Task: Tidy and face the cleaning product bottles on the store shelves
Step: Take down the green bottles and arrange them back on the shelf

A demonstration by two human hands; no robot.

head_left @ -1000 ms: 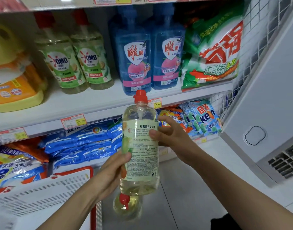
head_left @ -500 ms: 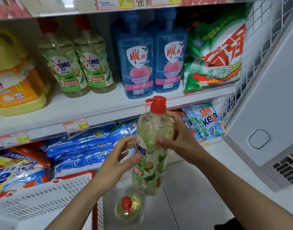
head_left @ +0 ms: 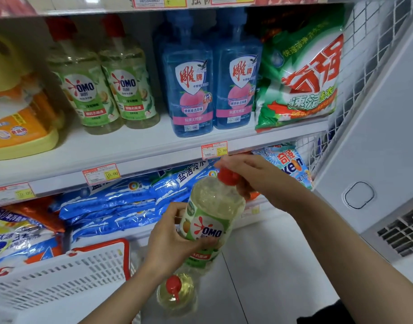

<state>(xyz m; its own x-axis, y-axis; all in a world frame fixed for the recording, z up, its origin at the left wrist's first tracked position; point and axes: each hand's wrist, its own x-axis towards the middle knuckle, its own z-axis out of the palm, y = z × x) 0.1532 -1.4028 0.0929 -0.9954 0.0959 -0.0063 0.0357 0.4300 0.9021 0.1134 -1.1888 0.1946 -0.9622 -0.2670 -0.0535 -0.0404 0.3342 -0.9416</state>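
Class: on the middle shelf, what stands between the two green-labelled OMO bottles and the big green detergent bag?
In the head view, the left blue bottle and right blue bottle, upright, side by side, pink labels facing out.

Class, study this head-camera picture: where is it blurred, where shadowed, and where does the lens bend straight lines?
Head view: the right hand gripping the held bottle by its red cap is softened by blur; head view: the pumps of the shelved OMO bottles sit in dim shadow; head view: the shelf edge bows slightly from the wide lens.
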